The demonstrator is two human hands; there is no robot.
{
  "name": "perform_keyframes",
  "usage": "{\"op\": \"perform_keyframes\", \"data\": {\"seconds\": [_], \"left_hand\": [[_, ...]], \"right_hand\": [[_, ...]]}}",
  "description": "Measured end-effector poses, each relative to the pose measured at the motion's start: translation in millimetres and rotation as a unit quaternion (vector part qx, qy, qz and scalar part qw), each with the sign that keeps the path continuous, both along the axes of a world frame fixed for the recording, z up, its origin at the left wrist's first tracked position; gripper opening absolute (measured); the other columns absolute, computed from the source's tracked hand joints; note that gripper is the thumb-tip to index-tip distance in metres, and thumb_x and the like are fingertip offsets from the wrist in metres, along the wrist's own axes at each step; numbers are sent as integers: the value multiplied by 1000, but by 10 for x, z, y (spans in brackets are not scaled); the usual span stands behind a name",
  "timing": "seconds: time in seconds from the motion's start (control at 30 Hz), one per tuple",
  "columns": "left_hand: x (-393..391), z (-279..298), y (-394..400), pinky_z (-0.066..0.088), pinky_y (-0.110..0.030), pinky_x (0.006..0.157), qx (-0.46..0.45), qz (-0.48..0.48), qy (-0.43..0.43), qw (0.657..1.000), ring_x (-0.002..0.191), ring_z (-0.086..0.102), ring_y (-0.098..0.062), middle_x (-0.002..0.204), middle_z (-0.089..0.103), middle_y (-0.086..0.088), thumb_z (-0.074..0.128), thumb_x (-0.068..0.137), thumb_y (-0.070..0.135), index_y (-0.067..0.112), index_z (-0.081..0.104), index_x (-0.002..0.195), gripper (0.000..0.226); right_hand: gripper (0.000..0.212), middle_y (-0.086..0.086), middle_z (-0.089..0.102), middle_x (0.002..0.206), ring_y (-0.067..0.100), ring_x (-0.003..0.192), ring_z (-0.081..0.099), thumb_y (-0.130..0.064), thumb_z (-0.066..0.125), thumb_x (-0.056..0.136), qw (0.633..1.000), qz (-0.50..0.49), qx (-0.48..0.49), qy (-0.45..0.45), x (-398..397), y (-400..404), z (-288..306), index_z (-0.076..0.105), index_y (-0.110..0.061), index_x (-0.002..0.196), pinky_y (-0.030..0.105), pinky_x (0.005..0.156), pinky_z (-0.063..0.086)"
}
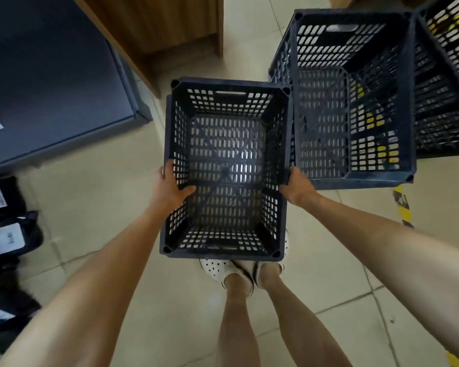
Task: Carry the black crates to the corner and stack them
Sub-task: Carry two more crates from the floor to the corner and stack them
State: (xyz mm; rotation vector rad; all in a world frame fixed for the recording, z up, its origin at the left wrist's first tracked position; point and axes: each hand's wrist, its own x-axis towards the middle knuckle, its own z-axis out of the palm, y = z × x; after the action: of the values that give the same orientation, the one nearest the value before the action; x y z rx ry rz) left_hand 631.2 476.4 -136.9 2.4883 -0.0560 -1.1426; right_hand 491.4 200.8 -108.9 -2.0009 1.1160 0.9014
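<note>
I am gripping the empty black crate (pixel 224 168) by its long rims, left hand (pixel 170 186) and right hand (pixel 297 188) curled; it appears stiff, light, best held mid-rim.

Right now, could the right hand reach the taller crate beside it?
Probably yes: the right hand is just beside the taller crate, nothing between them. But it grips the rim of the held crate and must let go first.
</note>
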Motion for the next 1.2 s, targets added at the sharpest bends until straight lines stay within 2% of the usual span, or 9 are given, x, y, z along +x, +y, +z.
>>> {"op": "perform_keyframes", "data": {"seconds": [0.4,0.57,0.67,0.73,0.83,0.97,1.03,1.13,1.2], "left_hand": [[103,-425,61,35,-57,111,-24,163,24,986,140,37,-37,153,35,-17,83,75,31,19,2,155,115],[105,-118,120,51,-40,91,-13,160,92,983,114,60,-29,125,62,-10,78,78,43,8,49,132,71],[67,169,253,48,-28,62,7,145,101,984,74,60,-16,84,61,-1,72,82,47,15,55,89,36],[67,404,348,41,-24,54,21,121,99,987,64,55,-10,74,57,3,69,84,49,21,50,77,34],[61,883,465,42,-25,51,67,78,55,993,63,56,-8,70,57,5,66,86,50,24,47,74,35],[86,1669,600,49,-33,71,135,3,22,991,78,56,-15,82,55,4,62,89,50,19,46,86,36],[114,2074,629,46,-31,71,153,-30,2,988,79,54,-14,86,57,4,59,93,46,19,50,94,28],[109,2691,622,40,-25,58,174,-48,-19,983,69,52,-11,82,56,2,58,96,36,16,52,97,21],[77,3063,590,44,-27,62,179,-64,-28,981,75,57,-15,89,59,-1,58,96,33,15,51,98,20]], "right_hand": [[59,21,50,133,35,119,51,-24,54,96,993,-109,19,37,59,30,-401,25,-1,143,35,88,43],[34,14,56,94,25,87,54,-21,56,94,989,-111,80,63,71,-44,-207,57,6,115,33,79,43],[26,9,53,80,20,73,51,-25,53,97,989,-64,96,94,77,-8,18,59,0,96,31,74,42],[30,10,55,87,20,76,51,-29,50,98,988,-25,102,114,103,34,215,59,-1,99,30,74,42],[40,13,61,104,23,85,54,-35,45,99,987,35,102,117,179,57,585,58,-1,117,30,76,43],[39,14,65,119,24,84,62,-32,49,97,985,87,110,103,316,65,1269,58,-2,122,27,68,46],[39,16,67,118,24,82,65,-27,45,98,983,109,107,102,369,64,1647,59,0,123,27,62,51],[32,19,68,112,29,94,70,-13,45,96,985,119,101,75,380,27,2183,62,5,116,32,74,57],[25,15,73,86,18,72,74,-11,47,93,987,116,99,48,305,-13,2571,65,6,92,22,57,55]]}}
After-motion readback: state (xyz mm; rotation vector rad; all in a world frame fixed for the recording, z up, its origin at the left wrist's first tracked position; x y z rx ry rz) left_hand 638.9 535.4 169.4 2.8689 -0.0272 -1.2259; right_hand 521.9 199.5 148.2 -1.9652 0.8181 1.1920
